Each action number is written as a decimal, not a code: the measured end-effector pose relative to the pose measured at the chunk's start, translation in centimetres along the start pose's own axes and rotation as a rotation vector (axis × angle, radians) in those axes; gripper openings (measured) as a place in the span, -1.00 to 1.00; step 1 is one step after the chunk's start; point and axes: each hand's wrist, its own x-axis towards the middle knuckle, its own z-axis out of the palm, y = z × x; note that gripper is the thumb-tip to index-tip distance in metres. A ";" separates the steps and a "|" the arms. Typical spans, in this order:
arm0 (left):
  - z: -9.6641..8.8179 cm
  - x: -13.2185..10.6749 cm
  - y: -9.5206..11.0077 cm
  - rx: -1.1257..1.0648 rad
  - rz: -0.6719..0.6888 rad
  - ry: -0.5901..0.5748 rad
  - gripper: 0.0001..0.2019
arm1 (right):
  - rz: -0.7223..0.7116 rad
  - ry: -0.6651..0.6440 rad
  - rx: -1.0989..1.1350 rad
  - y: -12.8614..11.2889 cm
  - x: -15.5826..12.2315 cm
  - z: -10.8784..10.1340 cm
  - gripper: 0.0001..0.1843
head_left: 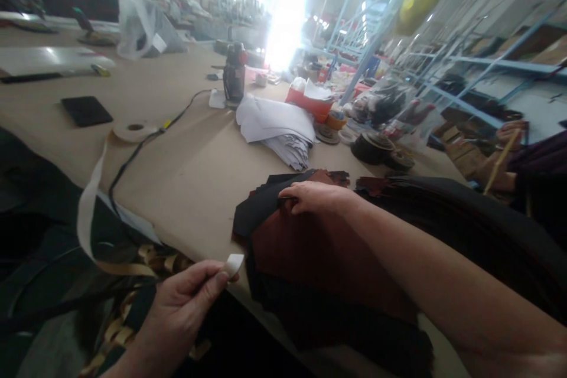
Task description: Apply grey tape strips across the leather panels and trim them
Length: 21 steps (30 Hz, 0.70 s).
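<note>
My left hand (186,307), at the table's front edge, pinches the end of a pale tape strip (234,264) between thumb and fingers. A loop of pale tape (88,212) runs from a roll (133,131) on the table, over the edge and behind that hand; whether it is the same strip is hidden. My right hand (305,196) reaches across a pile of black and reddish-brown leather-like pieces (310,248). Its fingers are closed on the edge of a brown piece near the far side of the pile. Another dark stack (443,207) lies to the right, partly behind my forearm.
White sheets (279,124) lie beyond the pile, with dark rolls (372,146) to their right. A dark bottle (234,74), a cable (146,142) and a black flat piece (86,110) are on the table (186,189). Another person's hand (511,133) shows at right.
</note>
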 end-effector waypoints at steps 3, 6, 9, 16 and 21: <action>0.2 0.1 0.0 -0.020 -0.026 -0.068 -0.75 | 0.020 -0.082 -0.061 -0.1 0.6 -0.8 -0.59; 0.4 0.3 0.3 -0.034 -0.023 -0.081 -0.78 | 0.003 0.023 -0.107 -0.2 0.3 -1.0 -0.78; 0.7 0.4 0.7 -0.043 -0.039 -0.019 -0.77 | -0.007 0.203 -0.170 -0.1 -1.3 -0.2 -0.89; 1.5 0.7 2.2 -0.038 -0.071 0.014 -0.73 | -0.105 0.769 -0.101 0.8 -8.2 2.7 -0.81; 2.6 1.0 3.0 -0.072 -0.044 -0.056 -0.70 | 0.028 0.871 0.054 0.3 -14.6 3.4 -0.85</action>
